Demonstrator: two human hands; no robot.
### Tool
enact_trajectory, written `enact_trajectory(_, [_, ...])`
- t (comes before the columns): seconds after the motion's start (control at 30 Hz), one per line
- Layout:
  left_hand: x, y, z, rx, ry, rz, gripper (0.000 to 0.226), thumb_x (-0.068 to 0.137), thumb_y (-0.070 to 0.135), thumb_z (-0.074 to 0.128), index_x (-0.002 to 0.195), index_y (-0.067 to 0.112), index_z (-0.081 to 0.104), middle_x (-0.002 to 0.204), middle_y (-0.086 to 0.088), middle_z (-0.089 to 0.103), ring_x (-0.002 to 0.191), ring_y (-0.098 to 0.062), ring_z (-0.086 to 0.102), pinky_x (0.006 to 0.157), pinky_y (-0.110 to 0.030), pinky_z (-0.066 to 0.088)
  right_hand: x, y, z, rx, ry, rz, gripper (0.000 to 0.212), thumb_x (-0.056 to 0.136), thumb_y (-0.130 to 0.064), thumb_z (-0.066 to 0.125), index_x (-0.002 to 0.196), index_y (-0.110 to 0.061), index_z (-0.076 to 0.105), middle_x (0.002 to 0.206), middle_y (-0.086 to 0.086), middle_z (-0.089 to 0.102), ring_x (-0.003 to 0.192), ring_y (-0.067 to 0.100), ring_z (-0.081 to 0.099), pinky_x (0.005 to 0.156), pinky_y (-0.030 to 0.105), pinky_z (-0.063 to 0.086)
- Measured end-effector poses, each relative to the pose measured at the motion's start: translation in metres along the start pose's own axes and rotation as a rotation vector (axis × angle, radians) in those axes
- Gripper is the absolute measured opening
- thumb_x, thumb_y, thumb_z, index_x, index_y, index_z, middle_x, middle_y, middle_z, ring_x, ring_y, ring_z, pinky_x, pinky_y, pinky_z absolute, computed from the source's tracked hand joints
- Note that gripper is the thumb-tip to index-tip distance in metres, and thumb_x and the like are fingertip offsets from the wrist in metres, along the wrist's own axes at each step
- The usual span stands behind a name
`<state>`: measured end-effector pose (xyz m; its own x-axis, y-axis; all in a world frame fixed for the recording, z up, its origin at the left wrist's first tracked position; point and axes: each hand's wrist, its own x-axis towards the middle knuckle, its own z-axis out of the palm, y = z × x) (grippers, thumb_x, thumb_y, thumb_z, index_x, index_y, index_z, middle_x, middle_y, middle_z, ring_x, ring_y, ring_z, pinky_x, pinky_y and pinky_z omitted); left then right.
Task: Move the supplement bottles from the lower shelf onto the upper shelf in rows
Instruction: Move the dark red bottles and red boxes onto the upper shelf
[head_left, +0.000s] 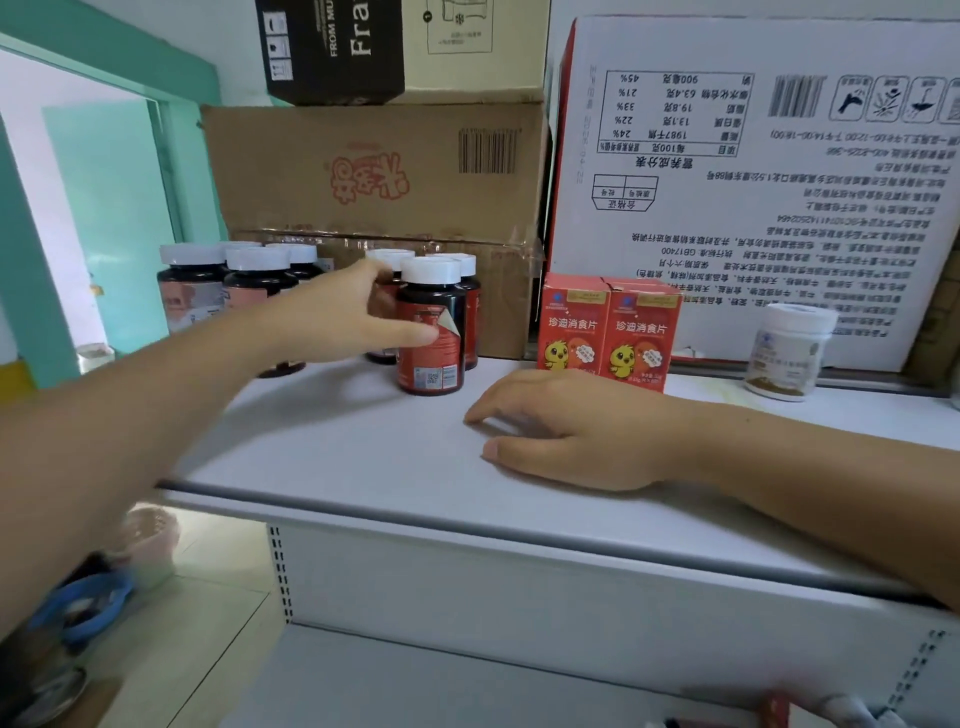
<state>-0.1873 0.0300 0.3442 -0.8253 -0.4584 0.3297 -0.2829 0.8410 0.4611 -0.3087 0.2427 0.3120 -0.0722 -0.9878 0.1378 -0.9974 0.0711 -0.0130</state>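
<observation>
Red-labelled bottle (432, 364), clamped in the left hand (332, 317) at 11 o'clock from the flat, slack right hand (571, 431), seemed mid-placement; next it needed releasing in row

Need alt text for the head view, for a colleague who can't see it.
The left hand grips a white-capped, red-labelled bottle standing on the upper shelf, while the right hand rests palm-down on the shelf. More dark bottles stand behind and to the left; two red boxes and a white jar stand to the right.
</observation>
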Motion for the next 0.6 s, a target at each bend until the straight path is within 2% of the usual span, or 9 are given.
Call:
enact_trajectory(0.07, [-0.014, -0.002, -0.011, 0.220, -0.121, -0.036, 0.058, 0.073, 0.066, 0.063, 0.117, 0.026, 0.062, 0.102, 0.015, 0.068, 0.095, -0.007, 0.064, 0.083, -0.026, 0.049, -0.006, 0.003, -0.009, -0.061, -0.038, 0.016, 0.046, 0.096, -0.054, 0.043, 0.136, -0.032, 0.051, 0.139, -0.014, 0.050, 0.124, 0.006, 0.047, 0.105, 0.026, 0.036])
enact_trajectory(0.13, [-0.034, -0.003, -0.017, 0.363, -0.223, -0.073, 0.060, 0.070, 0.074, 0.054, 0.112, 0.033, 0.063, 0.102, 0.014, 0.069, 0.097, -0.009, 0.064, 0.089, -0.032, 0.050, -0.019, 0.009, -0.021, -0.100, -0.091, 0.045, 0.047, 0.095, -0.055, 0.044, 0.135, -0.033, 0.051, 0.137, -0.017, 0.051, 0.122, 0.006, 0.047, 0.100, 0.023, 0.036])
enact_trajectory(0.23, [-0.061, 0.004, -0.016, 0.330, -0.302, -0.051, 0.073, 0.061, 0.083, 0.049, 0.122, 0.042, 0.055, 0.110, 0.023, 0.062, 0.103, 0.001, 0.059, 0.097, -0.032, 0.048, -0.046, 0.016, -0.034, -0.148, -0.125, 0.108, 0.047, 0.093, -0.057, 0.046, 0.134, -0.035, 0.051, 0.135, -0.017, 0.051, 0.121, 0.006, 0.047, 0.103, 0.027, 0.038])
enact_trajectory(0.33, [-0.080, 0.012, -0.014, 0.320, -0.277, 0.030, 0.085, 0.046, 0.096, 0.043, 0.114, 0.048, 0.054, 0.111, 0.025, 0.060, 0.103, 0.005, 0.058, 0.095, -0.029, 0.048, -0.082, 0.016, -0.039, -0.129, -0.106, 0.214, 0.044, 0.093, -0.053, 0.049, 0.135, -0.038, 0.049, 0.135, -0.019, 0.050, 0.113, 0.001, 0.046, 0.094, 0.020, 0.037])
enact_trajectory(0.43, [-0.098, 0.022, -0.014, 0.306, -0.245, 0.125, 0.084, 0.045, 0.099, 0.040, 0.112, 0.050, 0.053, 0.110, 0.027, 0.058, 0.102, 0.008, 0.055, 0.091, -0.026, 0.049, -0.124, 0.007, -0.042, -0.075, -0.073, 0.340, 0.046, 0.089, -0.058, 0.049, 0.131, -0.043, 0.050, 0.133, -0.022, 0.050, 0.117, 0.001, 0.050, 0.099, 0.023, 0.042])
enact_trajectory(0.47, [-0.105, 0.027, -0.013, 0.291, -0.233, 0.167, 0.081, 0.048, 0.098, 0.040, 0.112, 0.050, 0.053, 0.108, 0.028, 0.057, 0.100, 0.011, 0.054, 0.087, -0.022, 0.048, -0.137, 0.001, -0.043, -0.058, -0.055, 0.371, 0.049, 0.085, -0.063, 0.047, 0.130, -0.044, 0.050, 0.132, -0.023, 0.051, 0.117, 0.001, 0.051, 0.101, 0.026, 0.043])
enact_trajectory(0.53, [-0.122, 0.035, -0.009, 0.249, -0.199, 0.247, 0.062, 0.063, 0.083, 0.048, 0.113, 0.047, 0.054, 0.102, 0.029, 0.055, 0.093, 0.015, 0.052, 0.077, -0.013, 0.043, -0.164, -0.014, -0.042, -0.026, -0.017, 0.423, 0.053, 0.080, -0.066, 0.045, 0.127, -0.044, 0.052, 0.125, -0.024, 0.054, 0.115, 0.000, 0.054, 0.100, 0.029, 0.046])
enact_trajectory(0.6, [-0.136, 0.040, -0.006, 0.218, -0.163, 0.319, 0.057, 0.067, 0.081, 0.048, 0.110, 0.046, 0.056, 0.100, 0.027, 0.057, 0.088, 0.015, 0.054, 0.071, -0.012, 0.041, -0.190, -0.030, -0.041, 0.001, 0.016, 0.472, 0.050, 0.083, -0.061, 0.046, 0.127, -0.040, 0.054, 0.118, -0.025, 0.055, 0.110, -0.001, 0.055, 0.097, 0.027, 0.047])
